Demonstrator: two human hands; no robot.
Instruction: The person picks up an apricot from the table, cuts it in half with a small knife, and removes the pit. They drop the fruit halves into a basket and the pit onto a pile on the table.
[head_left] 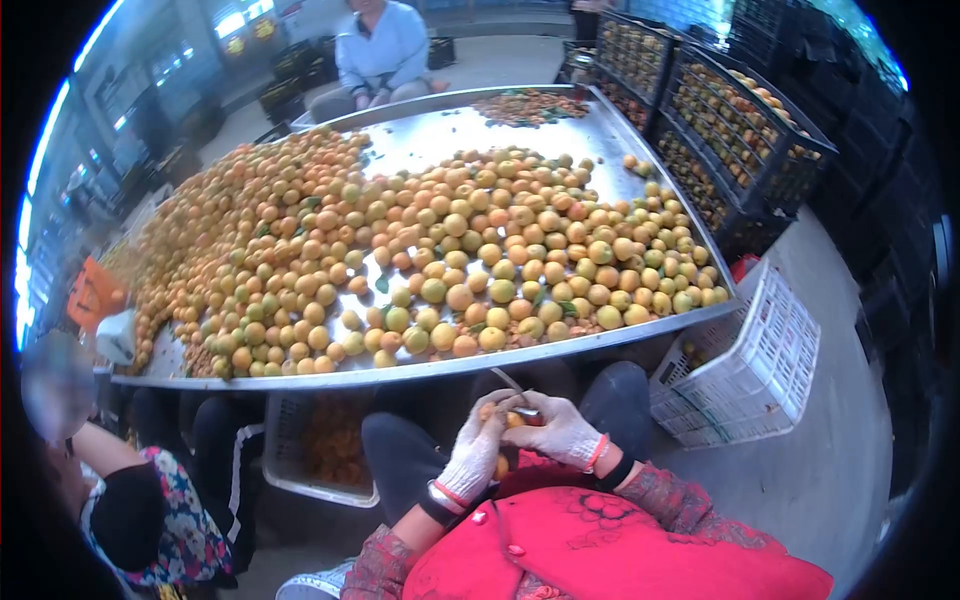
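Note:
Both of my hands wear pale knit gloves and meet over my lap, below the table's near edge. My left hand [476,447] is closed around an orange-yellow fruit [487,411]. In my right hand [560,432] is a small tool with a thin metal blade [507,379] that points up and left; its reddish handle is mostly hidden by the fingers. More orange fruit [502,467] shows just under my hands. A large heap of yellow-orange fruit [440,250] covers much of the metal table [420,135] in front of me.
White crate [745,365] on the floor at right. Another crate [320,490] with orange pieces under the table. Stacked black crates of fruit [735,125] at back right. A person [382,50] sits across the table; another person [170,510] sits at left. Orange container [92,292] at far left.

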